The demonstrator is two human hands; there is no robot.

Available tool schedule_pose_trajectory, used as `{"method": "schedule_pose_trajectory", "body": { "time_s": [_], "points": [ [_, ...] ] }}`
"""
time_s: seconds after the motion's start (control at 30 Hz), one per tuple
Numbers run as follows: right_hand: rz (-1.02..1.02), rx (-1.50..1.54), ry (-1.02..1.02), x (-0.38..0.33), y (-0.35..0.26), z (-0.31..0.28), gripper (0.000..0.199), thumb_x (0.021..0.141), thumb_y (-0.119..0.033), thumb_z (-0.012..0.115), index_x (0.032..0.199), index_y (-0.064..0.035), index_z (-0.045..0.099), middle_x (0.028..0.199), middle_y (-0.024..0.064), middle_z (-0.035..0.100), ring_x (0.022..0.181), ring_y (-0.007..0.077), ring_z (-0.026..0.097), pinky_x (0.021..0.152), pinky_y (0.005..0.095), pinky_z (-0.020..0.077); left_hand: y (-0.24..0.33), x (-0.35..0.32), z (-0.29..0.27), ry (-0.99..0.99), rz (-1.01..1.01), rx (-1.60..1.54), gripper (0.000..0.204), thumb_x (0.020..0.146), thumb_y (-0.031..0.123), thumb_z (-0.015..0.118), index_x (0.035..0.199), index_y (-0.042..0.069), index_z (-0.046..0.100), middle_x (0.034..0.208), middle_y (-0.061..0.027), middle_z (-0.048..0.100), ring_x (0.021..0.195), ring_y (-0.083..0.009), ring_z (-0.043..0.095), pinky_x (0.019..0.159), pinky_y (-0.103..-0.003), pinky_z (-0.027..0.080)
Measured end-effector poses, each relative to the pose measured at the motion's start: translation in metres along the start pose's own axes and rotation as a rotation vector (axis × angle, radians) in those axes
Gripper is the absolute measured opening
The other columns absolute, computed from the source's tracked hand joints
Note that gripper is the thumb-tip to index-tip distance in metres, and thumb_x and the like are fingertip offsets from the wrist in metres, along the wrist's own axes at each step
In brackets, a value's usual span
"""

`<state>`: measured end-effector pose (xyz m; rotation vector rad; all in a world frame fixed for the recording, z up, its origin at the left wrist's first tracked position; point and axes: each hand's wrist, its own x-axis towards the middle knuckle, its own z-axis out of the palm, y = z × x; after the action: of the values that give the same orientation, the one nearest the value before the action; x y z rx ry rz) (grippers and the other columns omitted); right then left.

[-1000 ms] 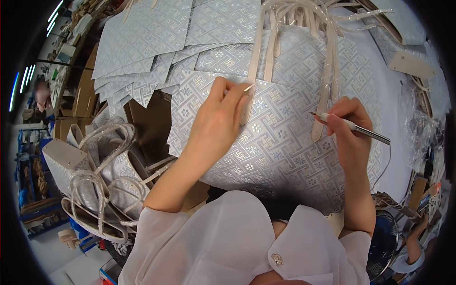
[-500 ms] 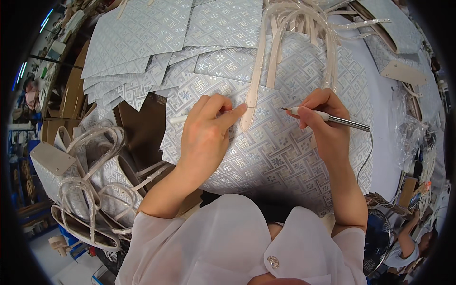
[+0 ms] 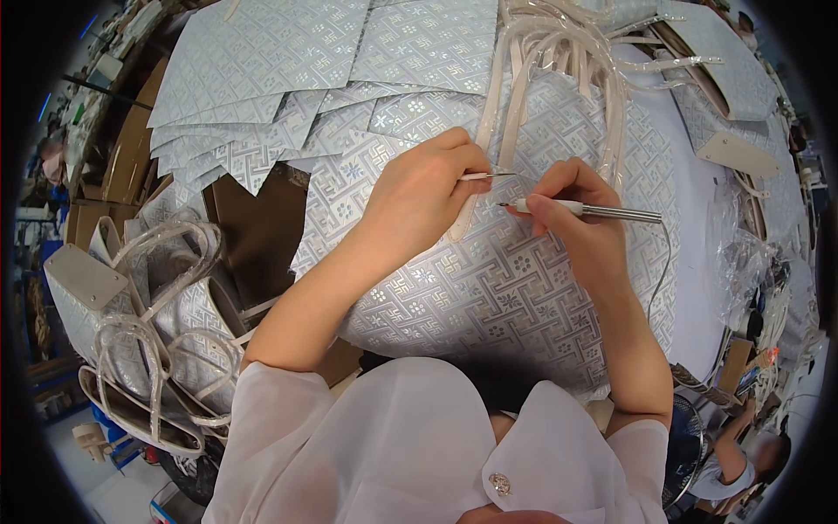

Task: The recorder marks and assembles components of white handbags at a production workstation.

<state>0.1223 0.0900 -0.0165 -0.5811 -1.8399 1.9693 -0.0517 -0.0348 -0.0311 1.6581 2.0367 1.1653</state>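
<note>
Currently our left hand [image 3: 419, 205] pinches the cream strap end [image 3: 476, 177] flat on the silver patterned bag [image 3: 489, 288], frame centre. Right hand [image 3: 572, 214] is closed around the corded pen tool [image 3: 580, 208], tip just beside the strap. We judge trimming underway; next needs steady tip contact.

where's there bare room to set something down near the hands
Free: the white tabletop right of the patterned bag, and the brown cardboard left of it. Crowded: stacked panels at upper left, straps above both hands, finished bags at lower left.
</note>
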Motion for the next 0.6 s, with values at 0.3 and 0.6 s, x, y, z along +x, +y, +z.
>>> {"method": "schedule_pose_trajectory", "body": {
  "time_s": [0.3, 0.6],
  "points": [
    [-0.12, -0.236, -0.001, 0.007, 0.014, 0.014, 0.009, 0.088, -0.002, 0.069, 0.088, -0.0027, 0.06, 0.08, 0.0005, 0.065, 0.069, 0.0038, 0.057, 0.061, 0.0172, 0.0437, 0.004, -0.001, -0.012, -0.028, -0.256, -0.275, 0.014, 0.085, 0.009, 0.067, 0.094, -0.002, 0.069, 0.083, -0.0143, 0.072, 0.077, -0.0263, 0.071, 0.07, -0.032, 0.053],
    [-0.149, -0.315, -0.022, 0.008, 0.017, 0.014, 0.011, 0.087, 0.0, 0.07, 0.09, -0.0027, 0.059, 0.081, 0.0008, 0.065, 0.071, 0.0034, 0.058, 0.062, 0.0174, 0.0447, 0.004, 0.001, -0.014, -0.054, -0.314, -0.292, 0.015, 0.085, 0.009, 0.068, 0.095, -0.002, 0.07, 0.084, -0.0139, 0.073, 0.077, -0.0228, 0.071, 0.071, -0.03, 0.053]
  ]
}}
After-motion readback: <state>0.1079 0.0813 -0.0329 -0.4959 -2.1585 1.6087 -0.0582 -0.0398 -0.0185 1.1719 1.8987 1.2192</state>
